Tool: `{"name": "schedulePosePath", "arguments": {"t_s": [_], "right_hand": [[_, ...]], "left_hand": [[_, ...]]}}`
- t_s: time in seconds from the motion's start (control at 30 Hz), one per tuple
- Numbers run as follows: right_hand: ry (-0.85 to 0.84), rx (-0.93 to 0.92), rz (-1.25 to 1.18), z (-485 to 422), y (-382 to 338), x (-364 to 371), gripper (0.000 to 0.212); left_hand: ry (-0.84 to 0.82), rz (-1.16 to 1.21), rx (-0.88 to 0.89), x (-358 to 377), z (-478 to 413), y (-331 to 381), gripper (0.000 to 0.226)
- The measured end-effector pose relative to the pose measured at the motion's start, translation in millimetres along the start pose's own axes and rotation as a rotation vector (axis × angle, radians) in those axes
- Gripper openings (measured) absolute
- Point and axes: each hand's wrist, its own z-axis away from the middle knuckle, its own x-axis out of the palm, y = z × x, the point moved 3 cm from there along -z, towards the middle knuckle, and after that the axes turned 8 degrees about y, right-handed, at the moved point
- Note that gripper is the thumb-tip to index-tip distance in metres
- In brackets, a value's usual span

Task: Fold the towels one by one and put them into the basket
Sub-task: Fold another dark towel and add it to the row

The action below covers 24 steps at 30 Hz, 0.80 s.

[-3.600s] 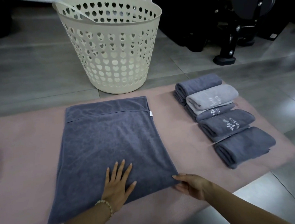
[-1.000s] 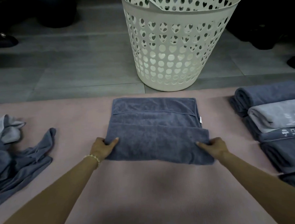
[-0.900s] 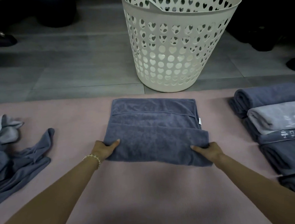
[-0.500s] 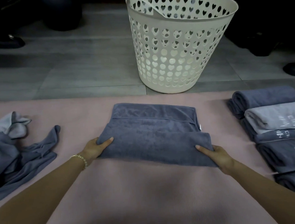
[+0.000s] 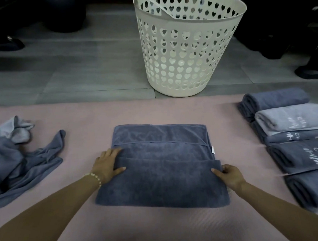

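A dark grey towel (image 5: pixel 162 167) lies partly folded in the middle of the pink mat (image 5: pixel 159 227), with its near flap laid over the rest. My left hand (image 5: pixel 106 165) grips the flap's left end, thumb on top. At the right end my right hand (image 5: pixel 228 176) pinches the flap's far corner. The cream basket (image 5: pixel 189 46) with heart-shaped holes stands on the floor just beyond the mat; I see no towel in it.
Several folded grey towels (image 5: pixel 290 136) lie in a row along the mat's right side. A crumpled heap of unfolded towels (image 5: pixel 16 159) lies at the left. Dark furniture bases (image 5: pixel 309 70) stand on the grey floor behind.
The near half of the towel has been folded away from me, then the flap was pulled back toward me and laid flat. Both hands still hold its ends.
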Motion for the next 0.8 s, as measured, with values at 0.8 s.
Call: {"name": "schedulePosePath", "arguments": {"t_s": [0.8], "right_hand": [[0.253, -0.13, -0.27, -117.3, -91.3, 3.8, 0.016]], "left_hand": [[0.231, 0.944, -0.505, -41.6, -121.2, -15.4, 0.02]]}}
